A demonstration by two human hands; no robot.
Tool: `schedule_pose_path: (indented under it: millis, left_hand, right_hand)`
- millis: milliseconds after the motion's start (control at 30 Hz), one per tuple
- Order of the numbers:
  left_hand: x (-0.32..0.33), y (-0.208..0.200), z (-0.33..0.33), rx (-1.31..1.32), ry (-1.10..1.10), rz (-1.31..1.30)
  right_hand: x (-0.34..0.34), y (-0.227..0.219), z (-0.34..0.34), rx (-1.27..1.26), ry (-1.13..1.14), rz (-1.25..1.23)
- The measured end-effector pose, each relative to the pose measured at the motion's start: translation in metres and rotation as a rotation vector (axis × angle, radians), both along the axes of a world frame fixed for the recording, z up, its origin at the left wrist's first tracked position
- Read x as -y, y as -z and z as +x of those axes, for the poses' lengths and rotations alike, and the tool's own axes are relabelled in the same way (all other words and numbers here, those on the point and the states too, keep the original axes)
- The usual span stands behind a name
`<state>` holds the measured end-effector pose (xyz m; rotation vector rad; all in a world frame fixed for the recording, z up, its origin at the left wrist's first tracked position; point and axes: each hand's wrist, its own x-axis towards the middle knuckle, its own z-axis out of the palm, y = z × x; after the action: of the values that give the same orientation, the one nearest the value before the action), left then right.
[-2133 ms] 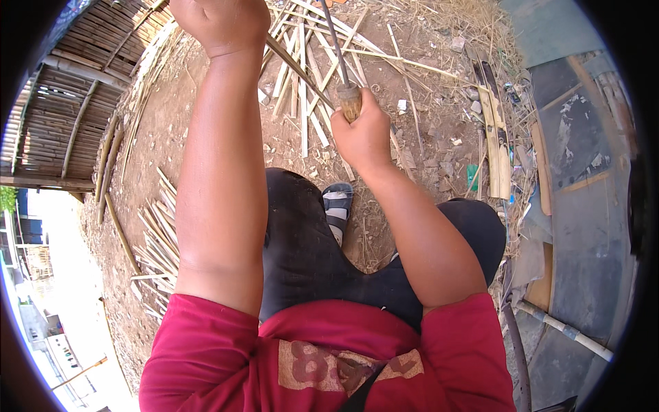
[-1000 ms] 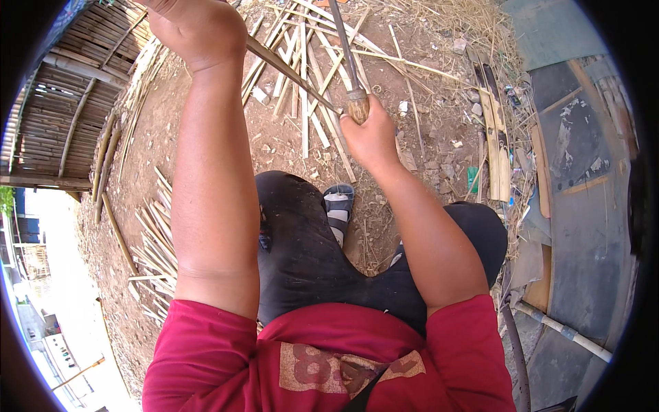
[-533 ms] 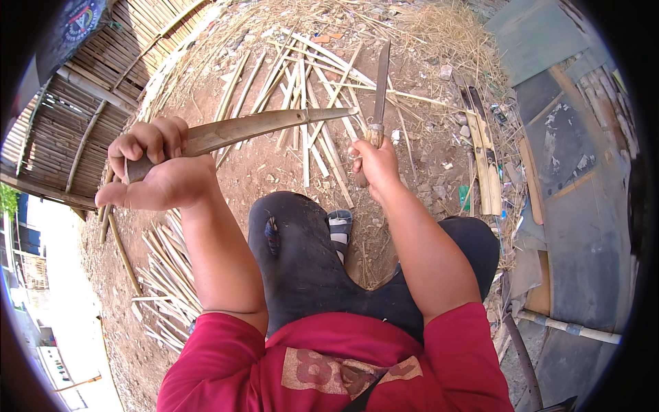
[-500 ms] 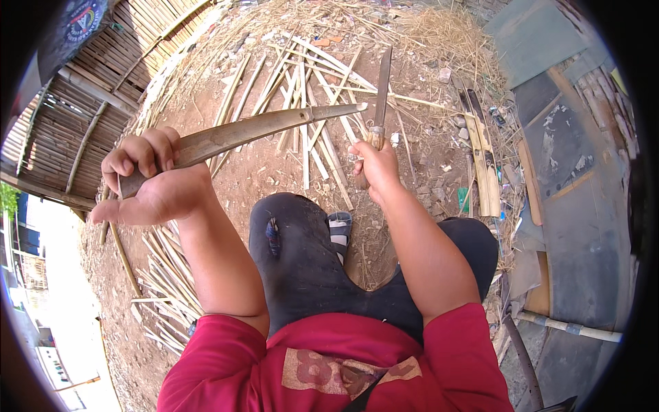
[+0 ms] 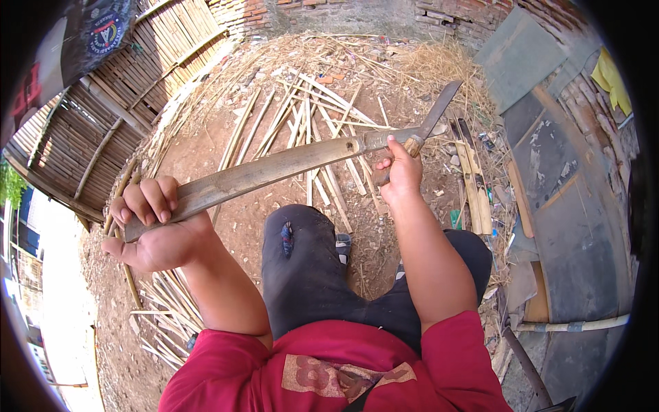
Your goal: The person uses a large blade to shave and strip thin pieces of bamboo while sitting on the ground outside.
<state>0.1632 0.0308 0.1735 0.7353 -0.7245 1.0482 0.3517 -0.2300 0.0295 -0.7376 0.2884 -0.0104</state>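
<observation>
My left hand [image 5: 161,226] is closed round the near end of a split bamboo slat [image 5: 274,168], broad and greyish brown with a node near its far end. The slat slants up to the right across the space above my knees. My right hand [image 5: 401,175] grips a long knife [image 5: 441,108] by its wooden handle, the dark blade tilted up and to the right. The slat's far end meets the knife near the base of the blade, close to my right thumb. Whether the edge is cutting into the bamboo I cannot tell.
Thin bamboo strips [image 5: 257,123] lie scattered on the dirt ahead, with another pile [image 5: 168,316] at left. Split bamboo pieces [image 5: 473,185] lie at right beside dark sheets [image 5: 576,240]. A woven bamboo wall [image 5: 103,137] stands left, a brick wall [image 5: 364,17] behind.
The slat's far end has moved right and now meets the knife. The blade has swung from nearly upright to tilted right. My left hand is slightly lower, and the view has tipped upward.
</observation>
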Motion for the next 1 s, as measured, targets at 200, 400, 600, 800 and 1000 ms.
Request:
schedule_pose_path:
  millis: [200,400,600,800,1000]
  left_hand:
    - [0.017,0.019,-0.005,-0.176,-0.211,-0.035]
    - [-0.022,0.05,-0.041,-0.646,0.318,0.144]
    - [-0.104,0.075,-0.046,-1.284,0.728,0.657]
    - [-0.094,0.084,-0.023,-1.607,1.089,0.897]
    - [-0.112,0.11,-0.022,-1.571,1.168,0.838]
  right_hand:
    - [0.037,-0.009,0.01,0.014,0.059,0.024]
    - [0.076,-0.006,0.022,0.067,0.072,0.037]
    - [0.087,-0.017,0.021,0.169,0.073,0.041]
    - [0.088,-0.032,0.016,0.292,0.074,0.014]
    - [0.096,-0.051,0.008,0.403,0.056,-0.045]
